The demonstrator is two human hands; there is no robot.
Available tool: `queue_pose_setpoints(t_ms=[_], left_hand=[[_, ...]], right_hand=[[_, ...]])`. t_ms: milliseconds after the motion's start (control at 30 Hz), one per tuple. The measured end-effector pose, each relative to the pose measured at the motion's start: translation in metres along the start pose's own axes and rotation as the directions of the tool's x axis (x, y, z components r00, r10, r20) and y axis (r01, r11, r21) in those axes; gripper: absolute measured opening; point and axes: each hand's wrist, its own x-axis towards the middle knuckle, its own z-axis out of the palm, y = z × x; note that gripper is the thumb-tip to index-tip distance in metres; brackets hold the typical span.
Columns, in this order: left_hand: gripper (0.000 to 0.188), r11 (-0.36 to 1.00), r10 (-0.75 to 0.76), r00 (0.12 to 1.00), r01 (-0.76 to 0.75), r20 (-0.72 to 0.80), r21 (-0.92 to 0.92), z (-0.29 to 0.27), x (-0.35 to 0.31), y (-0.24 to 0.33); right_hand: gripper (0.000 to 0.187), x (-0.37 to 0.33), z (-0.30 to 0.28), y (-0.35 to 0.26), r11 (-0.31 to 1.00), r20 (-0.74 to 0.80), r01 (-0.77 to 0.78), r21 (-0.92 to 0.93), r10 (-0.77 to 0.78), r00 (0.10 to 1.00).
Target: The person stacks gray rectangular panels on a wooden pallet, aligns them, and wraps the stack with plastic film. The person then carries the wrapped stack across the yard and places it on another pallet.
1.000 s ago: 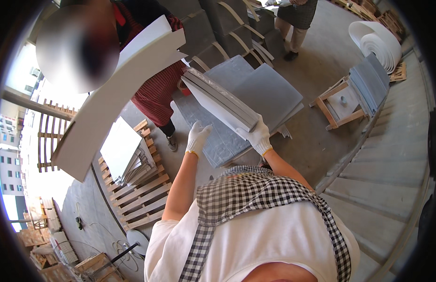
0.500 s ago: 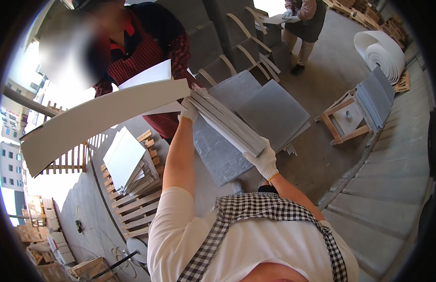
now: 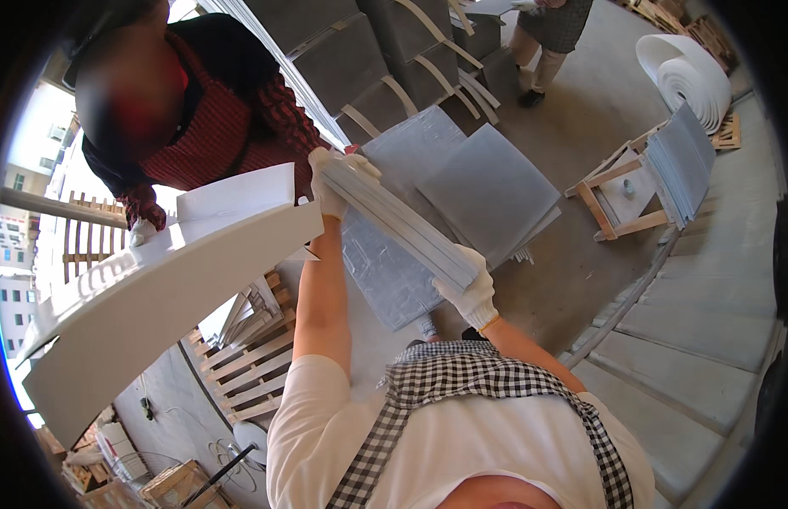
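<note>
Between my two gloved hands is a stack of long, narrow grey-white panels (image 3: 402, 227), tilted above the grey sheets. My left hand (image 3: 329, 185) is closed round its far end. My right hand (image 3: 470, 293) grips the near end, with the thumb along its side. A large curved white sheet (image 3: 182, 276) is beside my left forearm, with a co-worker (image 3: 215, 110) behind it. The co-worker's gloved hand (image 3: 143, 232) is at the sheet's far edge. Below the stack lie a scuffed grey sheet (image 3: 381, 284) and a smooth grey sheet (image 3: 496, 191).
Strapped dark grey stacks (image 3: 343, 64) stand beyond. A wooden pallet (image 3: 249, 373) with white sheets is at lower left. On the right are a wooden frame (image 3: 610, 208) with leaning grey-blue sheets and a white roll (image 3: 682, 81). Another person (image 3: 542, 51) stands at the back.
The curved white sheet has swung down and left, away from the stack's far end. The co-worker has leaned over it. My left hand has shifted slightly up and left on the stack.
</note>
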Motion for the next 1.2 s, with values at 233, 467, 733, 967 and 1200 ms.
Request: queue_pose_setpoints(t_ms=[233,467,733,967,1200], left_hand=[[0.051,0.929,0.205,0.855,-0.324,-0.477,-0.182,-0.002,-0.037,-0.016],[0.037,0.901,0.218,0.630,0.163,-0.745,0.402,0.074,-0.142,-0.078],[0.038,0.163,-0.323,0.869,0.441,-0.375,0.882,0.150,-0.272,-0.025],[0.033,0.177,0.046,0.974,-0.225,0.220,0.958,0.307,-0.288,0.118],[0.048,-0.836,0.534,0.332,0.068,0.778,0.545,0.355,-0.326,0.213]], right_hand=[[0.067,0.003,-0.011,-0.043,0.983,0.190,-0.185,0.023,0.177,0.966],[0.074,0.004,-0.010,0.000,0.998,0.113,0.017,-0.065,-0.010,0.994],[0.075,0.017,-0.022,0.018,0.986,0.205,0.159,-0.048,-0.146,0.968],[0.076,0.033,-0.038,0.014,0.995,0.355,0.091,-0.039,-0.071,0.932],[0.079,0.031,-0.031,0.011,0.989,0.418,0.140,-0.054,-0.105,0.902]])
